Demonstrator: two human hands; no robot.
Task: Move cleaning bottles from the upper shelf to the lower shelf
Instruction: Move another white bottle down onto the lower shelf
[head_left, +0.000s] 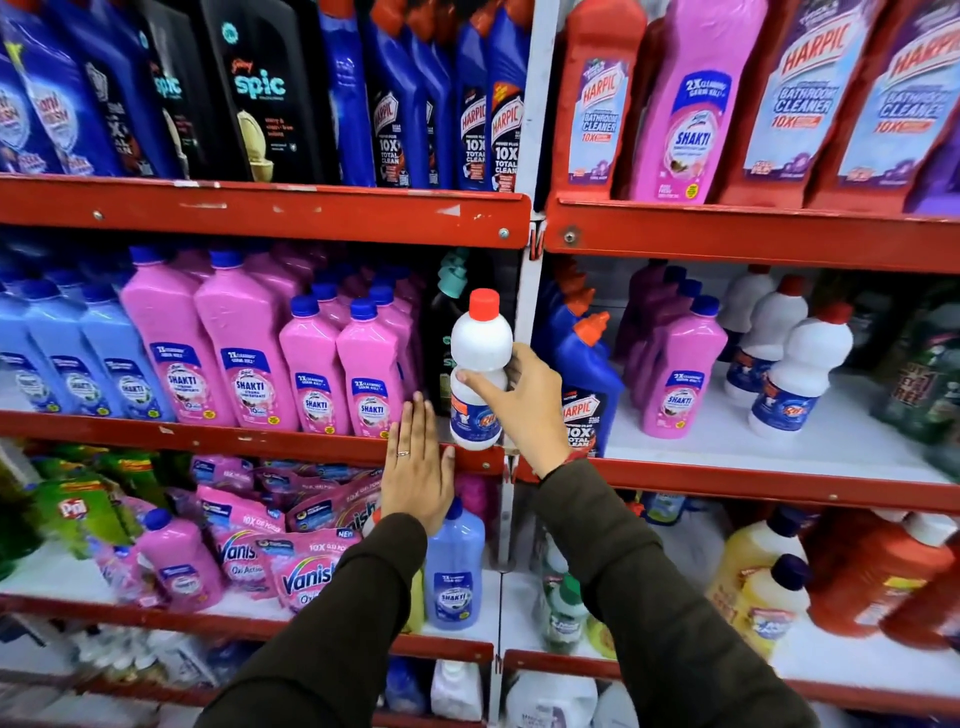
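Dark sleeves run up from the bottom of the frame to my two hands. My left hand (418, 467) lies flat and empty, fingers pressed together, against the red shelf edge (208, 439) at centre. My right hand (524, 402) pinches a white bottle (479, 371) with a red cap, upright just above that edge. Behind it stand pink Shakti bottles (311, 374).
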